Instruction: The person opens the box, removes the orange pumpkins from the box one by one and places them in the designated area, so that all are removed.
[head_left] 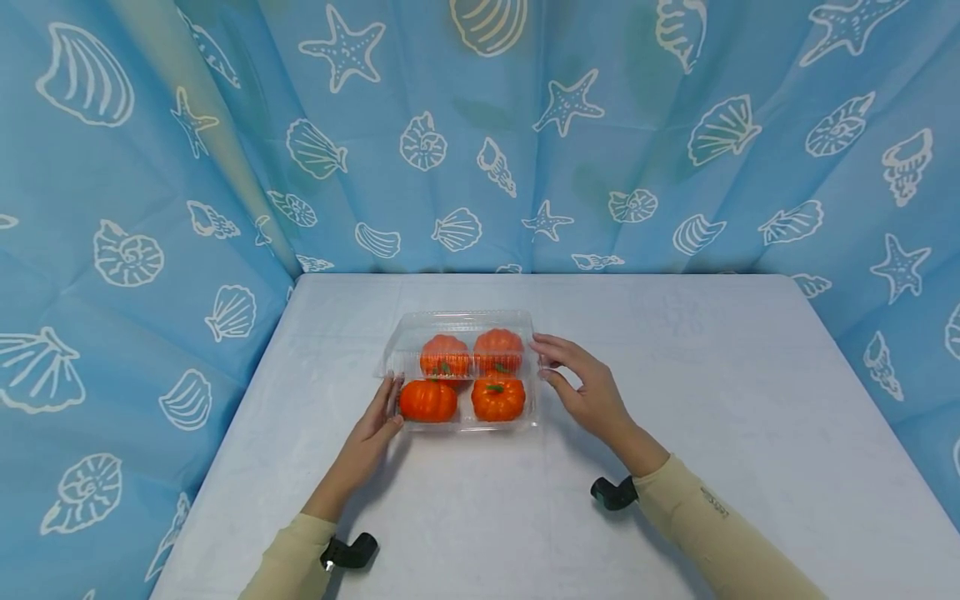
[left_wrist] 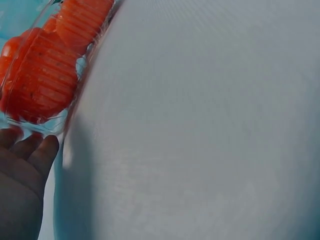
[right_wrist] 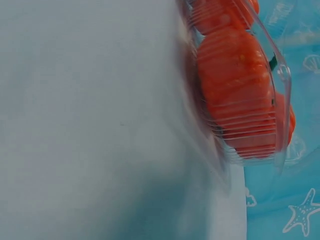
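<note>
A clear plastic clamshell box [head_left: 461,427] lies on the table, its hinge side away from me. Inside sit several small orange pumpkins, such as the front right pumpkin [head_left: 498,400] with a green stem. The clear lid [head_left: 457,323] hangs partway down, covering the back pair in the head view. My left hand [head_left: 372,425] rests its extended fingers along the box's left side; the fingertips [left_wrist: 49,145] show at the end wall in the left wrist view. My right hand [head_left: 588,387] is at the right side, fingertips at the lid's edge, thumb and fingers apart. The right wrist view shows the ribbed box wall [right_wrist: 250,137] but no hand.
The box stands on a white-covered table [head_left: 720,375]. A blue curtain [head_left: 480,100] with shell and starfish prints hangs behind the table and along its sides. A black wrist camera [head_left: 352,552] is on the left wrist, another wrist camera [head_left: 613,493] on the right.
</note>
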